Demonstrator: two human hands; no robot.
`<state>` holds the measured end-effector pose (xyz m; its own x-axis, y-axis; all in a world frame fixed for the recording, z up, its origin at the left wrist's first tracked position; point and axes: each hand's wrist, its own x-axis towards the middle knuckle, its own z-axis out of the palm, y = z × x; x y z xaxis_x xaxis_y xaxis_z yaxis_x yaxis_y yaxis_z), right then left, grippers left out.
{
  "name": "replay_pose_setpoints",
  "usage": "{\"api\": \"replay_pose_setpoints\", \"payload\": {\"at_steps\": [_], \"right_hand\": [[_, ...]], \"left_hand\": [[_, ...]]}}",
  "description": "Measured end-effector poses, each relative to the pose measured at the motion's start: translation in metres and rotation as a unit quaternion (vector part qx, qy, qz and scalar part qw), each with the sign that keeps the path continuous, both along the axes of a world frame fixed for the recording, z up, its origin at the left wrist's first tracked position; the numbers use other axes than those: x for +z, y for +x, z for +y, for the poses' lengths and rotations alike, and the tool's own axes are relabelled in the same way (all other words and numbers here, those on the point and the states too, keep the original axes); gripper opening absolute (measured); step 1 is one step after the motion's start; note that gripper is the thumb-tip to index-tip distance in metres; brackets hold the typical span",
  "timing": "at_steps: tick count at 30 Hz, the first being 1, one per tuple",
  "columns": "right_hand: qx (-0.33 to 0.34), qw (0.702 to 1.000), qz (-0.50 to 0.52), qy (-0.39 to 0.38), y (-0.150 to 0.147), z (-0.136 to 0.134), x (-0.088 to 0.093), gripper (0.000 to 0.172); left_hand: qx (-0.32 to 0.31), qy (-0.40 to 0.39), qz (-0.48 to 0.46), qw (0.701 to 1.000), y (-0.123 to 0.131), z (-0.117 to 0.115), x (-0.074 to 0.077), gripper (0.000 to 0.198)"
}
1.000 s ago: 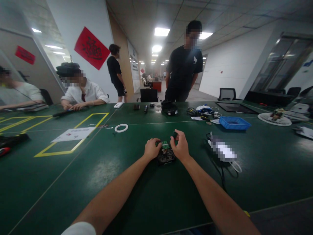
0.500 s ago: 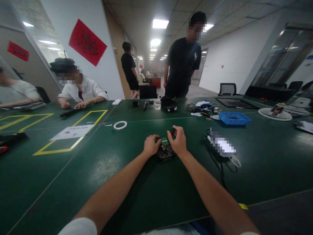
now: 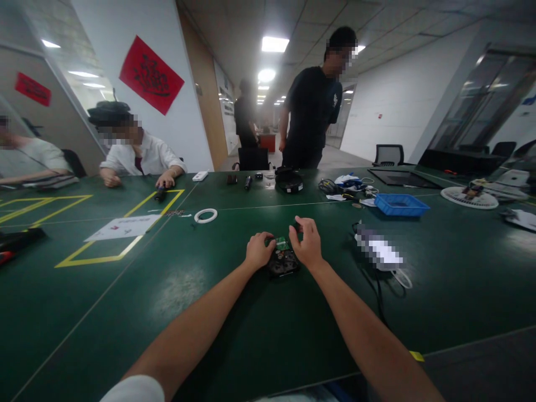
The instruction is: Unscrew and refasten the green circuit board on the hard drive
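A black device housing (image 3: 283,263) with exposed inner parts lies on the green table (image 3: 234,346) in front of me. At its far edge is a small green circuit board (image 3: 282,243). My left hand (image 3: 259,249) is closed on the board's left edge, thumb and fingers bent. To the right of the board, my right hand (image 3: 306,243) pinches a small dark thing that I cannot make out, partly hidden by the fingers.
A phone-like device (image 3: 380,250) with cables lies to the right, a blue tray (image 3: 401,205) beyond it. A white ring (image 3: 205,215) and a paper sheet (image 3: 123,227) lie left. People are across the table.
My right hand has shifted slightly right, away from the board. The seated person's hand has moved with a dark object, and the person walking in the back has moved right.
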<state>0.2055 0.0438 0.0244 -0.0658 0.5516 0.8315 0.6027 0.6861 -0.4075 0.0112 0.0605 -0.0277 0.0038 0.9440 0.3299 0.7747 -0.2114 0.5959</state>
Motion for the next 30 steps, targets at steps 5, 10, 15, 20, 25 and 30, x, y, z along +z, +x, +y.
{"api": "replay_pose_setpoints", "payload": {"at_steps": [5, 10, 15, 20, 25, 30], "right_hand": [[0.007, 1.000, 0.004, 0.016, 0.002, 0.003, 0.002, 0.033], [-0.008, 1.000, 0.006, 0.006, 0.006, 0.005, 0.006, 0.030], [0.012, 1.000, -0.024, 0.006, 0.006, -0.003, 0.013, 0.027], [0.004, 1.000, 0.007, 0.016, 0.000, 0.000, 0.009, 0.032], [0.041, 0.998, 0.029, 0.029, -0.004, 0.006, 0.000, 0.040], [0.028, 0.999, 0.034, 0.018, -0.006, 0.008, -0.006, 0.043]], "left_hand": [[-0.002, -0.002, 0.000, 1.000, 0.000, 0.001, -0.001, 0.027], [0.002, -0.005, 0.004, 1.000, 0.000, 0.003, -0.003, 0.027], [0.002, 0.003, 0.003, 1.000, 0.001, 0.003, -0.005, 0.027], [0.005, 0.002, 0.000, 1.000, 0.001, 0.001, -0.004, 0.027], [0.007, 0.005, -0.003, 1.000, 0.001, -0.001, -0.002, 0.027], [0.007, 0.009, -0.006, 1.000, 0.000, -0.001, -0.001, 0.027]]}}
